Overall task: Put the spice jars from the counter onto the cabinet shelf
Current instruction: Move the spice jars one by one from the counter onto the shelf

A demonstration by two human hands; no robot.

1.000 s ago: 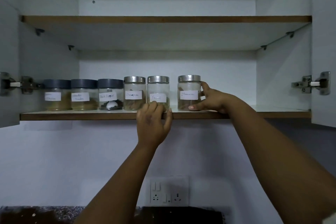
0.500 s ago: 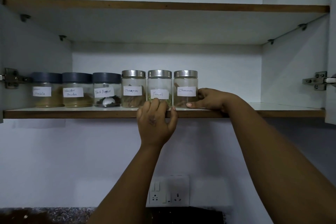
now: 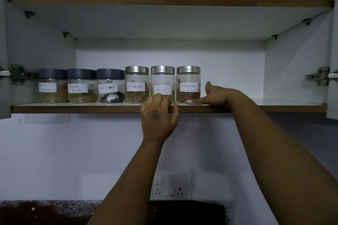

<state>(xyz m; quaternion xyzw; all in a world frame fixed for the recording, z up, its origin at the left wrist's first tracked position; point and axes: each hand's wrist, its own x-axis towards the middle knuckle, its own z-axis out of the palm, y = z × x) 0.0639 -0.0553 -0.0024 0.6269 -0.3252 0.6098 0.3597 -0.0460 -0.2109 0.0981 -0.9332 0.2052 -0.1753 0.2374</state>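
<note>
Several labelled spice jars stand in a row on the lower cabinet shelf (image 3: 73,108): three with dark lids at the left, then three with metal lids. My left hand (image 3: 158,115) reaches up to the Fennel jar (image 3: 162,80). Its curled fingers lie on the jar's lower front and its thumb sits at the jar's right side. My right hand (image 3: 214,95) rests on the shelf just right of the right Cinnamon jar (image 3: 188,78). The forefinger lies straight along that jar's base, and the thumb stands up, apart from the glass.
The shelf's right half (image 3: 283,102) holds nothing, and the upper shelf (image 3: 164,2) shows only its underside. Open cabinet doors with hinges (image 3: 319,78) flank both sides. Below are a wall socket plate (image 3: 172,185) and a dark speckled counter (image 3: 45,210).
The right Cinnamon jar slid left until it stood against the Fennel jar. My right hand's thumb has since come off it. My left hand stayed at the Fennel jar.
</note>
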